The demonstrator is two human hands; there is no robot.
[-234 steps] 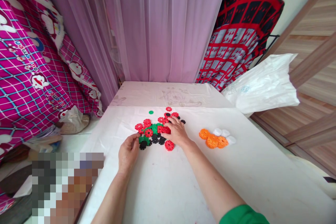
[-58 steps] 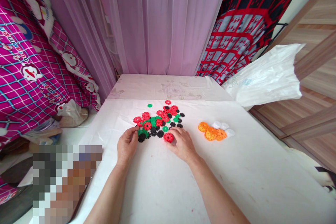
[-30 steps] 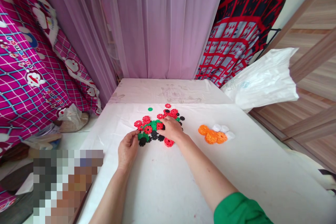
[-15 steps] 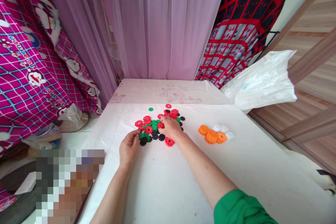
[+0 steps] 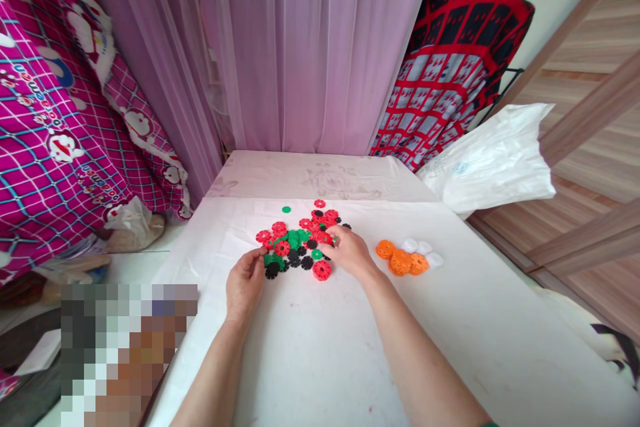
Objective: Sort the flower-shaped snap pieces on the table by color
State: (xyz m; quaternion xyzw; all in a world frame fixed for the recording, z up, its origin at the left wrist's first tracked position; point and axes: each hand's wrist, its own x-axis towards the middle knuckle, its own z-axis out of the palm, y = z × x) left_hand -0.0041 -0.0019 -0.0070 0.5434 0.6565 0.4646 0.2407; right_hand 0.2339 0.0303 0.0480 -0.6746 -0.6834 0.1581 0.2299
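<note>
A mixed pile of red, green and black notched plastic discs, the snowflake building kind, lies on the white-covered table (image 5: 320, 340). At the pile's left edge is my left hand (image 5: 245, 283), its thumb and fingertips pinched together; a small dark bit shows at the tips, too little to name. My right hand (image 5: 350, 252) reaches over the pile's right side, thumb and forefinger apart around red discs (image 5: 326, 238). Below it sit a green disc (image 5: 317, 254) and a stack of red discs (image 5: 322, 271). Black discs (image 5: 294, 259) and green discs (image 5: 295, 238) fill the middle.
To the right, orange discs (image 5: 401, 261) lie in stacks beside white discs (image 5: 424, 248). A white plastic bag (image 5: 493, 163) stands at the table's right edge. One green disc (image 5: 286, 209) lies apart behind the pile. A purple curtain (image 5: 315, 47) hangs beyond the table.
My right hand has drawn back to the right, uncovering a green disc and black discs under where it was. My left hand stays pinched at nearly the same spot.
</note>
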